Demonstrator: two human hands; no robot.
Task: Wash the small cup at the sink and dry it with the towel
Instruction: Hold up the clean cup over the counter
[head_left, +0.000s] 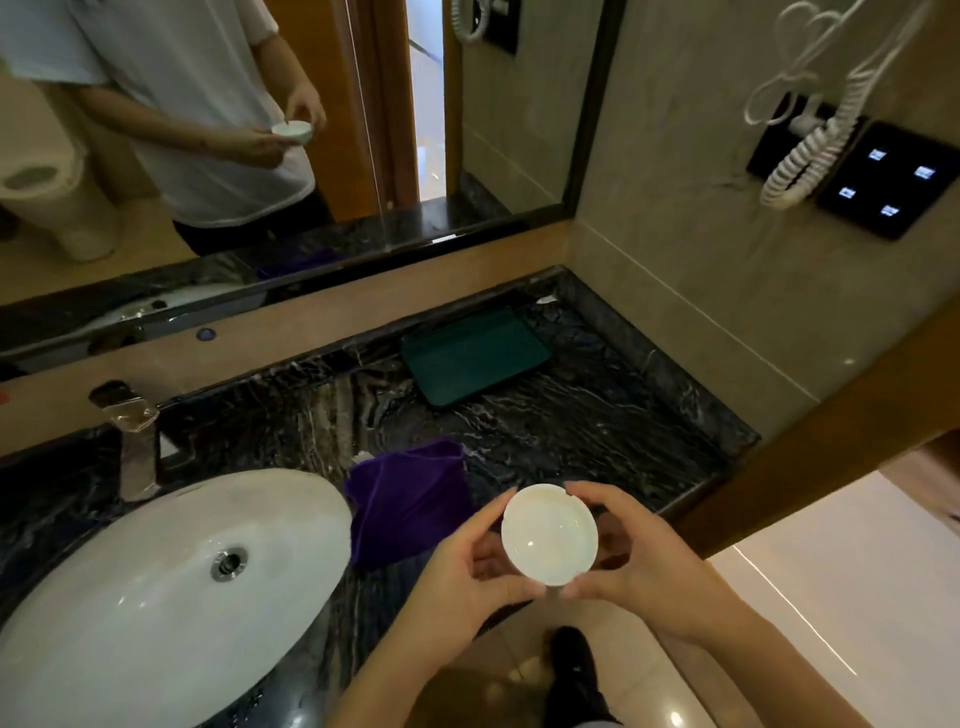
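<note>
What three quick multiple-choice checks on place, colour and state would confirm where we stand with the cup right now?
1. Where is the towel?
A. in the sink
B. on the counter, right of the sink
C. on the green tray

2. What colour is the towel?
A. white
B. green
C. purple

3. How is the cup held?
A. by both hands
B. by one hand
C. by neither

Key: 1 B, it lies beside the basin. 2 C, plainly purple. 3 A, the left hand and right hand grip its rim.

The sink fills the lower left of the frame, the tap behind it. Right of it on the surface lies the towel; the cup is lower centre, the tray above.
</note>
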